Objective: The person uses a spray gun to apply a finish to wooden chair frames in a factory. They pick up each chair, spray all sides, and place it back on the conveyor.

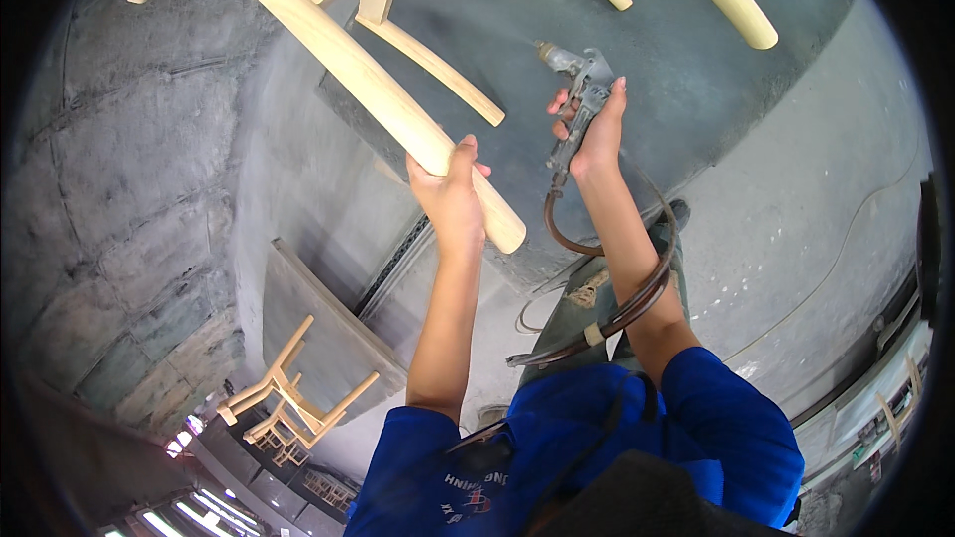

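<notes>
My left hand (453, 194) grips the pale, unfinished, curved wooden chair leg (368, 80), fingers wrapped shut around it near its lower end, so the upturned chair frame hangs tilted in front of me over the grey, dusty turntable surface (637, 129). My right hand (595, 129) is closed on the grey metal spray gun (577, 89), nozzle aimed up and left toward the chair's rungs; its dark rubber hoses (637, 293) loop down along my forearm. To do this pass well, I judge I should hold the leg steady, keep the nozzle near the wood but apart from it, and keep the hoses off the frame. More bare wooden chairs (284, 403) stand well apart at lower left.
</notes>
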`<state>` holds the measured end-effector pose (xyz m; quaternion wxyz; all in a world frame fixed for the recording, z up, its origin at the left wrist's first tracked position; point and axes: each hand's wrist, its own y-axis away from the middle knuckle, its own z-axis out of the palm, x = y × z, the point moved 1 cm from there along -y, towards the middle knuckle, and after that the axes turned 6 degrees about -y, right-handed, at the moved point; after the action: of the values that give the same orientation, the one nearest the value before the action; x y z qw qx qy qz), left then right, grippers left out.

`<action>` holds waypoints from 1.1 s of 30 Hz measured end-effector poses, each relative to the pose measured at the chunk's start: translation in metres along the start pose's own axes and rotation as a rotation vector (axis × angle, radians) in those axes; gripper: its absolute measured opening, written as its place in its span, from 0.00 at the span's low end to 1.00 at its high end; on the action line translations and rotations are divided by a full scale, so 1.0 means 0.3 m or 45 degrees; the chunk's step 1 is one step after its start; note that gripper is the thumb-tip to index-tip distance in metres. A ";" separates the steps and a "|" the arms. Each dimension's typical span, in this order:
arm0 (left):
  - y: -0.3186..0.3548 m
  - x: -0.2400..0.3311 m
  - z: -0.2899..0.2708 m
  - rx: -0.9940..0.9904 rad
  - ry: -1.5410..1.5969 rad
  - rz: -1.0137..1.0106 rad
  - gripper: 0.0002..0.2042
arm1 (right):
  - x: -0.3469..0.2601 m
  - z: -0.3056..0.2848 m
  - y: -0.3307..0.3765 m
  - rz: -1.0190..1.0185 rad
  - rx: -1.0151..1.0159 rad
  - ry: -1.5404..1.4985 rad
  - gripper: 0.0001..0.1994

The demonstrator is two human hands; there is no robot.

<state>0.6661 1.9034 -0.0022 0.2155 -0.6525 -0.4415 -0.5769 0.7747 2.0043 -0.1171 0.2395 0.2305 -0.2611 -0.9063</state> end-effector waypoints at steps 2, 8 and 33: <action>0.013 -0.009 0.007 0.025 0.021 -0.007 0.27 | -0.008 0.008 0.072 -0.044 -0.030 0.219 0.40; 0.038 -0.033 0.017 0.042 0.031 0.023 0.27 | -0.070 0.100 0.174 -0.301 -0.741 0.420 0.53; 0.091 -0.060 0.037 0.024 -0.024 -0.015 0.29 | -0.121 -0.310 0.071 -0.111 0.081 1.015 0.13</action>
<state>0.6959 1.8921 -0.0156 0.2140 -0.6533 -0.4528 -0.5678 0.8603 1.9747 -0.1645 0.2761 0.5824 -0.1657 -0.7464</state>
